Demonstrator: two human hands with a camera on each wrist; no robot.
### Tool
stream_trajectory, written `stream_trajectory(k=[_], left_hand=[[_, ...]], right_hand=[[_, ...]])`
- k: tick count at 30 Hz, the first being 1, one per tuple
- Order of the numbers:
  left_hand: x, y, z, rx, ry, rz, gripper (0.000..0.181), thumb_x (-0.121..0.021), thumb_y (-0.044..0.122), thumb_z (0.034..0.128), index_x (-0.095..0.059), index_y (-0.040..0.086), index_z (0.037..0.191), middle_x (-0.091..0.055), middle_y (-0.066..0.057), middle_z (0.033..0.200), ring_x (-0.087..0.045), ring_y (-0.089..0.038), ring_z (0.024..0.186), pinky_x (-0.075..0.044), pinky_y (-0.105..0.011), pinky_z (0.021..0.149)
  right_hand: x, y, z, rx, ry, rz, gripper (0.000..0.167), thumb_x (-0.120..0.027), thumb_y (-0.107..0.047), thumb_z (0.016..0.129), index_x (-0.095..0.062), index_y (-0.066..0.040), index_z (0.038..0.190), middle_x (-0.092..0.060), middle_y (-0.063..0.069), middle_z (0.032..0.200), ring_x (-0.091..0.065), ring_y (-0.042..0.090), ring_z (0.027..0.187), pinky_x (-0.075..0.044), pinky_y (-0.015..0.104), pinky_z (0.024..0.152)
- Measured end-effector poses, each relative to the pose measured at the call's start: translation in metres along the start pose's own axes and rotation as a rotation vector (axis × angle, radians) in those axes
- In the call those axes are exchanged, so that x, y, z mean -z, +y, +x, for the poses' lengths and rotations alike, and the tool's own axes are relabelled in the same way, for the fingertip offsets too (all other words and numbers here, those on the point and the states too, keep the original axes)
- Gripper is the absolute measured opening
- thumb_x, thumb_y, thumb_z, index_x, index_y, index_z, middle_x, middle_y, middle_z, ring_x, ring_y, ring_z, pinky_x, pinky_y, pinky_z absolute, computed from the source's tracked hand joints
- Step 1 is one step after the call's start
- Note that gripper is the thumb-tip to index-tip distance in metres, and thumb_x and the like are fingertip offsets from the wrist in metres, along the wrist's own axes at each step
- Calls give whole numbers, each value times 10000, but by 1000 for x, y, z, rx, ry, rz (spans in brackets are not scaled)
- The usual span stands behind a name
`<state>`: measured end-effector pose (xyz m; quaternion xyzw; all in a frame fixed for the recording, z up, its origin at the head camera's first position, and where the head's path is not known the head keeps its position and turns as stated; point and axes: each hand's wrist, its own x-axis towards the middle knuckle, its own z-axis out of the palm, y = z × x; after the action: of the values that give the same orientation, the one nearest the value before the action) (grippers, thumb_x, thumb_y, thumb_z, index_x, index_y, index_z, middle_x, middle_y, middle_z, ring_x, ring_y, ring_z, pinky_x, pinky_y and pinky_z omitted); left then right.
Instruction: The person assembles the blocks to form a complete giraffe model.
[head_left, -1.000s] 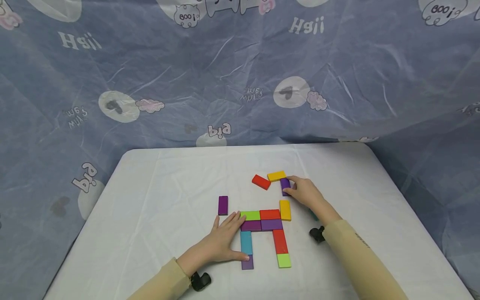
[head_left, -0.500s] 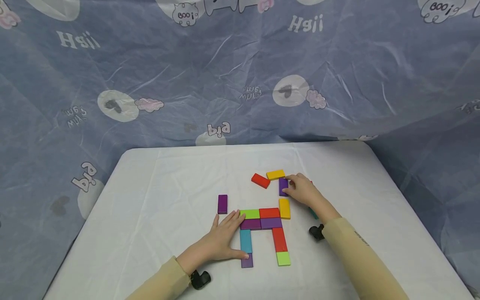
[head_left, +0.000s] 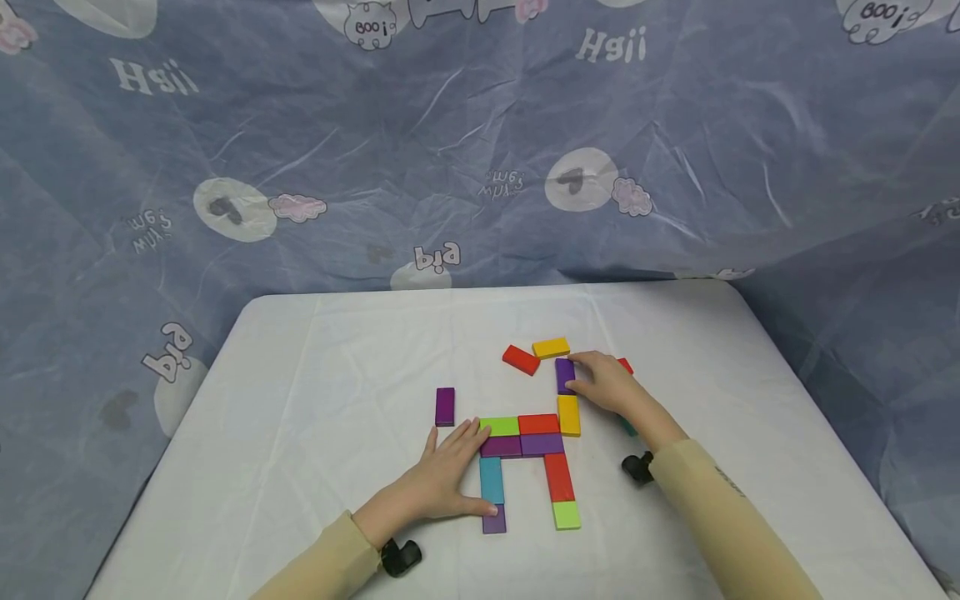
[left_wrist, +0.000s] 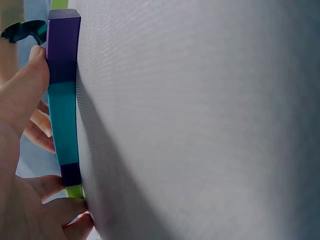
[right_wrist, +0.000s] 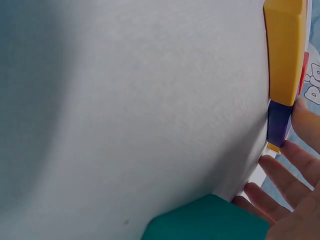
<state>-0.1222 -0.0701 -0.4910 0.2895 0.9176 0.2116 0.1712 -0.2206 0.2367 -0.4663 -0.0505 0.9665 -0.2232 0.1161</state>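
Flat coloured blocks lie joined on the white table. My left hand [head_left: 442, 479] is spread along their left side: fingertips touch the green block [head_left: 504, 426], and the thumb lies at the lower-left purple block [head_left: 494, 520], below the teal block [left_wrist: 63, 120]. The thumb and index finger of my right hand [head_left: 609, 385] hold a small purple block [head_left: 564, 375] near its two ends. Its near end meets the yellow block [head_left: 569, 415], seen large in the right wrist view. That yellow block stands at the right of a red block [head_left: 537, 424].
Loose beyond the right hand are a red block [head_left: 521, 360] and another yellow block [head_left: 551, 347]. A dark purple block [head_left: 446, 407] lies apart, above the left hand. Partly hidden by the right hand are a red block [head_left: 626, 365] and a teal block [right_wrist: 207, 222].
The right hand has drawn the purple block nearer, closing the gap to the near yellow block and leaving the far yellow block. The left hand has kept its place.
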Motion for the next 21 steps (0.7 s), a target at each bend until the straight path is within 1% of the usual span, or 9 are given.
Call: stream_trajectory(k=[4,10,21], left_hand=[[0,0,0,-2,-3,-1,1106,-728,664,749,-221,136,1578,-178,-86,1655,-134,-276,1537,-33,-697,1158],[0,0,1,-6,-3,-1,1104,-726,664,750,-220,137,1579,-175,-87,1656,-133,-274,1537,-32,-697,1158],[0,0,0,-8,0,-10,1105,-738,654,746,-228,132,1576,-180,-92,1655,-143,-273,1535,-40,-694,1160]], right_hand=[[0,1,-2,20,-2,1,596,-663,-294,941,-468,-41,1444,-476,229,1460,-418,417,1362,-353,589,1107],[-1,1,-3,13,-10,5,598,-653,-302,948,-458,-50,1455,-470,225,1467,-416,412,1366,-357,585,1106],[-4,5,-3,49,10,-10,589,-662,-292,944,-474,-42,1443,-492,226,1449,-439,404,1355,-366,572,1104]])
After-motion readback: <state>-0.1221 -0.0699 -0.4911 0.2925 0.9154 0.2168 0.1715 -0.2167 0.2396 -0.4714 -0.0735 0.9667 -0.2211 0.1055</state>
